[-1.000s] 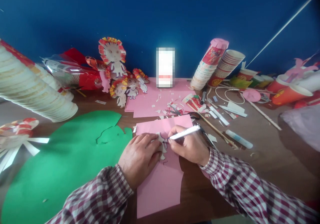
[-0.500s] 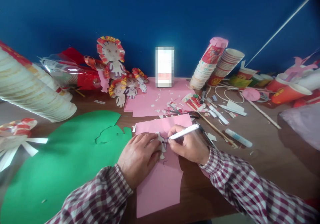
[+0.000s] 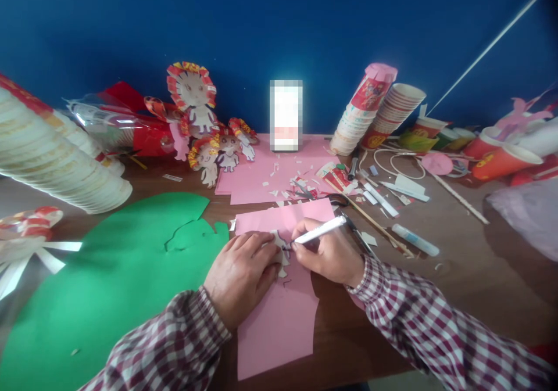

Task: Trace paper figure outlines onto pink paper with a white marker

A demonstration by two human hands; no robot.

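Observation:
My left hand (image 3: 246, 272) lies flat, its fingers pressing a small white paper cutout (image 3: 282, 256) onto a pink sheet (image 3: 279, 333). A white marker (image 3: 321, 230) is pinched in my right hand (image 3: 326, 254), its tip down at the right edge of the cutout. Part of the cutout is hidden under my left fingers. A short dark line shows on the pink sheet just below it. Left of my left hand lies a large green sheet (image 3: 131, 275) with a dark drawn line.
Paper figures (image 3: 192, 94) stand at the back left, near a leaning cup stack (image 3: 56, 153). A lit phone (image 3: 286, 115) stands at the back. Scissors (image 3: 305, 192) and scraps lie ahead; more cups (image 3: 361, 112), a stick (image 3: 375, 222) and a glue tube (image 3: 415, 240) are right.

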